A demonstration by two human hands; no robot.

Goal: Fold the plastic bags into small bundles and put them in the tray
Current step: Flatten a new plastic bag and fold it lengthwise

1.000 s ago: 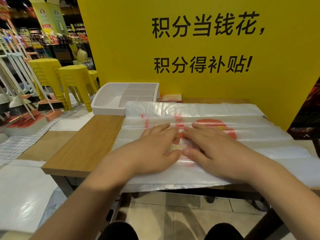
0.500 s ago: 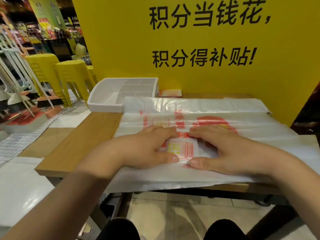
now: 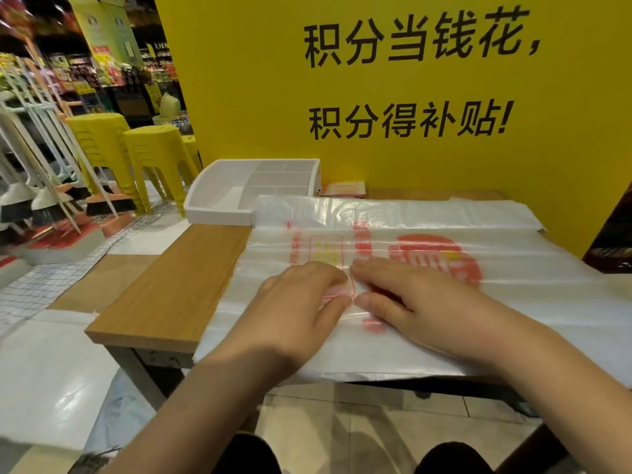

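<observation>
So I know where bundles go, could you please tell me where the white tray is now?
In the head view, the white tray sits at the far left corner of the wooden table, beside the yellow wall, left of the plastic bags.

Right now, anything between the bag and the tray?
Nothing visible. The left hand and right hand press on the bag; the tray sits at the table's far-left corner, beside the bag's far edge.

bag cut off at right, print partly under right hand
</observation>
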